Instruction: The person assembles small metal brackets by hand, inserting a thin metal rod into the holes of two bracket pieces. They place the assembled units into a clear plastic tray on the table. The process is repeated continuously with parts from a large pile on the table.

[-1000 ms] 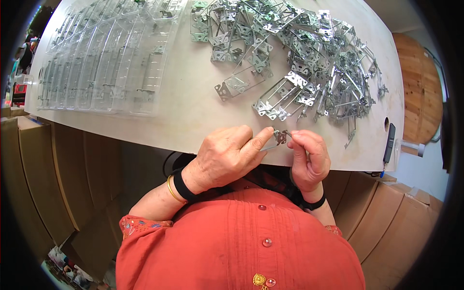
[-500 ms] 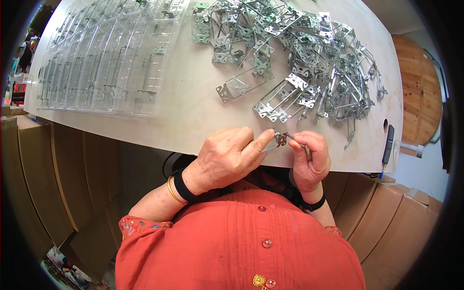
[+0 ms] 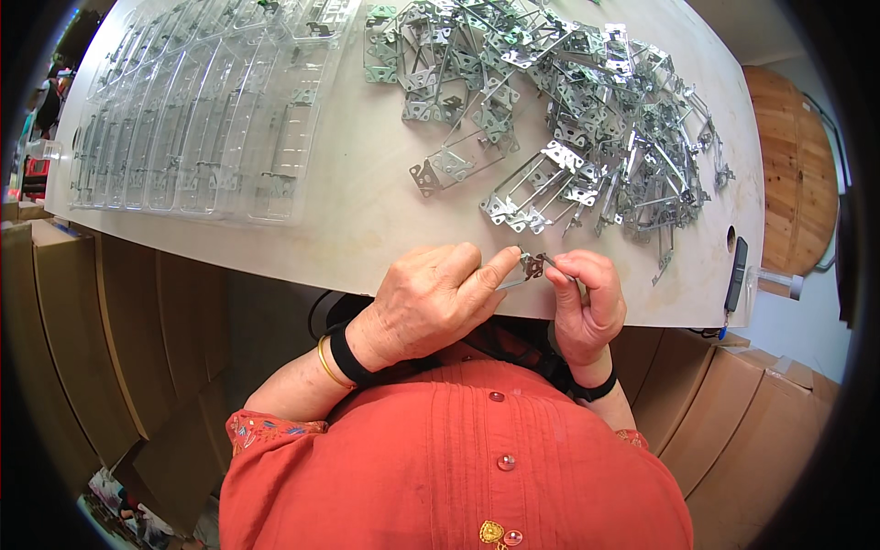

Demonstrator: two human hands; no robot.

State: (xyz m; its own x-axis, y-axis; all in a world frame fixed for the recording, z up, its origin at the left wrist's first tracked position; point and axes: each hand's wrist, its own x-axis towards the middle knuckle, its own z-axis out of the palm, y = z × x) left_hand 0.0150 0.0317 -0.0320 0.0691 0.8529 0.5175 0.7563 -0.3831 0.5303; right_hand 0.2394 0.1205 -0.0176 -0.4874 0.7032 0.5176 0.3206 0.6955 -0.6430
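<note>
Just over the table's near edge, a small metal bracket [image 3: 533, 267] with a cut-out plate and a thin rod sits between my hands. My left hand [image 3: 438, 291] is closed on the bracket's left part, its index finger stretched along the top. My right hand [image 3: 589, 298] pinches a thin dark piece [image 3: 550, 260] between thumb and forefinger, at the plate's right edge. Whether that piece is separate or joined to the bracket I cannot tell. Beyond my hands lies a big heap of similar metal brackets [image 3: 587, 119], with a few at its near side [image 3: 529, 197].
Clear plastic trays [image 3: 197, 137] with long compartments, holding some metal parts, lie stacked at the left of the white table [image 3: 357, 211]. A black box cutter [image 3: 736, 275] rests at the right edge near a hole. Cardboard boxes [image 3: 724, 403] stand below on both sides.
</note>
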